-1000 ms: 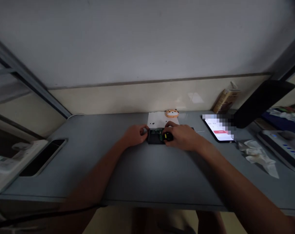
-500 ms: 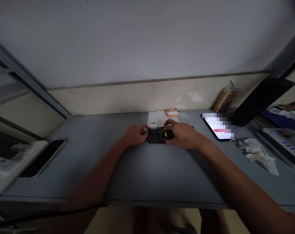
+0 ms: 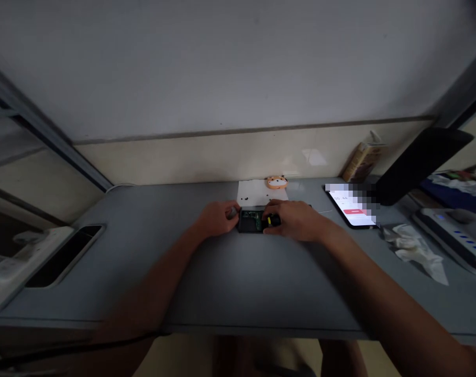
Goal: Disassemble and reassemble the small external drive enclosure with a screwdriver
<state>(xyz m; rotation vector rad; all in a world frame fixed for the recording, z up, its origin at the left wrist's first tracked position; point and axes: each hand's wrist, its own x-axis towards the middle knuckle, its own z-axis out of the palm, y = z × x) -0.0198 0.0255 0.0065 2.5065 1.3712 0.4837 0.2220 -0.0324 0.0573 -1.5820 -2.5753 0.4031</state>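
Here, a green circuit board (image 3: 254, 218) in a black case (image 3: 243, 226)

Bare left hand (image 3: 216, 219) and right hand (image 3: 295, 220), 2 bare forearms (image 3: 371, 272)

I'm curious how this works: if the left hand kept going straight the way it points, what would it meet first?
The left hand would first meet the dark casing around a green circuit board. Its fingertips sit at the edge and depth is unclear, so they may already touch.
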